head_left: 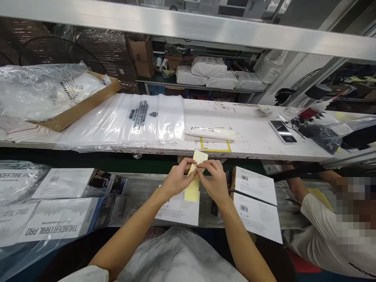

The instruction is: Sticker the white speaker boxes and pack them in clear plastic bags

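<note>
Between my two hands is a strip of yellow label backing paper [192, 190], its upper end covered in rows of small printed stickers. My left hand [179, 175] pinches the strip at its left edge, near the middle. From the other side my right hand [213, 178] has thumb and fingertips closed on the same strip, close to the left fingertips. Whether a single sticker is between the fingertips is too small to tell. Below the strip lies a white box [179, 209] with printed text, partly covered by the strip and my hands.
White boxes [255, 186] sit to the right; bagged printed boxes [58, 219] are at left. Ahead, a white bench [249, 137] carries a stack of plastic bags [126, 119], a phone [282, 131] and a carton [85, 103]. A metal bar [188, 25] crosses above. Another person's arm [298, 188] is at right.
</note>
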Available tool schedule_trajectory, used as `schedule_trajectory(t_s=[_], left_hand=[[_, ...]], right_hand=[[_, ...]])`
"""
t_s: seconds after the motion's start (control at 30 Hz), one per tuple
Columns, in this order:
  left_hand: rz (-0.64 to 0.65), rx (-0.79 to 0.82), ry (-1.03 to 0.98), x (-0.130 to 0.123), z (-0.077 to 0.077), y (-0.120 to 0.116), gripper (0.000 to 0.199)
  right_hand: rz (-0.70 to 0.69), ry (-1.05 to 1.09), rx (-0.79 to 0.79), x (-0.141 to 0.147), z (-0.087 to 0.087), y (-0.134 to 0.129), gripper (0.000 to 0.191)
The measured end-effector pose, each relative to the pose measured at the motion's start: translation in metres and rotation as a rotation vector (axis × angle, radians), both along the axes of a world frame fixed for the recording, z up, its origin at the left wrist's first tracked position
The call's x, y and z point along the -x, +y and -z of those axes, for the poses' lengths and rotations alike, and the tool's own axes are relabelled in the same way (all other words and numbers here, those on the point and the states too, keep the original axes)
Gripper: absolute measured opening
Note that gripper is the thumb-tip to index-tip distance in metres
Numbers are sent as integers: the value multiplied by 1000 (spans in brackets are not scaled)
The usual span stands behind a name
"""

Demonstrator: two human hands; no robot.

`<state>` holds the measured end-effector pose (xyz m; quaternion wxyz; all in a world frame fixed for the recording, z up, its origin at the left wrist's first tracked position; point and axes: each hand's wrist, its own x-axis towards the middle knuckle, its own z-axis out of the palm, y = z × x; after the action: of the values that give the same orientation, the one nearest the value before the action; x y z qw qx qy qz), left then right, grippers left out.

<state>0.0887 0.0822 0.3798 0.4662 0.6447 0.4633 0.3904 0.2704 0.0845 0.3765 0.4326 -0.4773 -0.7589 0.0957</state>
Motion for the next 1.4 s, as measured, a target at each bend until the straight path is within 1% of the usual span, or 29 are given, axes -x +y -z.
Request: schedule_trajectory(t_s=[0.1, 0.2, 0.4, 0.5, 0.57, 0.6, 0.67, 0.73, 0.77, 0.8, 0.87, 0.93, 0.97, 1.0, 1.07, 1.13, 1.23, 1.4], left_hand=[[40, 29, 83, 5, -4, -8, 35], [29, 37, 108, 5, -2, -13, 40], [-33, 68, 111, 1, 6, -20, 36], [-81, 107, 73, 9, 14, -24, 35], [-161, 174, -27, 22, 23, -26, 35], [-226, 209, -94, 32, 28, -28, 36], [-403, 251, -216, 56, 40, -33, 38], [-595, 272, -302, 80, 57, -39, 38], [-677, 281, -341, 91, 66, -43, 38], [-747, 296, -388, 99, 76, -46, 37], [-849, 354, -512, 109, 95, -52, 37], [-919, 401, -660, 111, 112, -54, 34], [-943, 415, -736, 110, 117, -55, 30], [-957, 427, -802, 107, 121, -54, 24], [-970, 439, -906, 101, 124, -51, 15], [-961, 449, -991, 95, 122, -46, 16], [-901, 452, -1110, 84, 120, -40, 18], [-858, 520, -1207, 69, 124, -34, 19]], right_hand=[[-20, -82, -62, 0, 4, -3, 9], [-60, -133, -106, 0, 5, -5, 9], [-106, -175, -58, 2, 7, -5, 8], [-122, -153, -48, 7, 8, -11, 9], [-136, -63, 28, 12, 12, -18, 10], [-149, -4, 109, 14, 15, -23, 9], [-207, 73, 345, 21, 26, -35, 9], [-286, 38, 572, 29, 40, -47, 9], [-315, -25, 639, 33, 46, -53, 9], [-333, -106, 673, 38, 52, -58, 10], [-349, -264, 670, 47, 58, -65, 11], [-383, -367, 646, 54, 59, -68, 12], [-406, -396, 640, 56, 58, -69, 11], [-425, -417, 636, 57, 57, -69, 11], [-437, -445, 626, 58, 55, -70, 10], [-426, -462, 610, 59, 55, -73, 9], [-401, -465, 582, 59, 60, -79, 10], [-335, -454, 531, 61, 66, -86, 11]])
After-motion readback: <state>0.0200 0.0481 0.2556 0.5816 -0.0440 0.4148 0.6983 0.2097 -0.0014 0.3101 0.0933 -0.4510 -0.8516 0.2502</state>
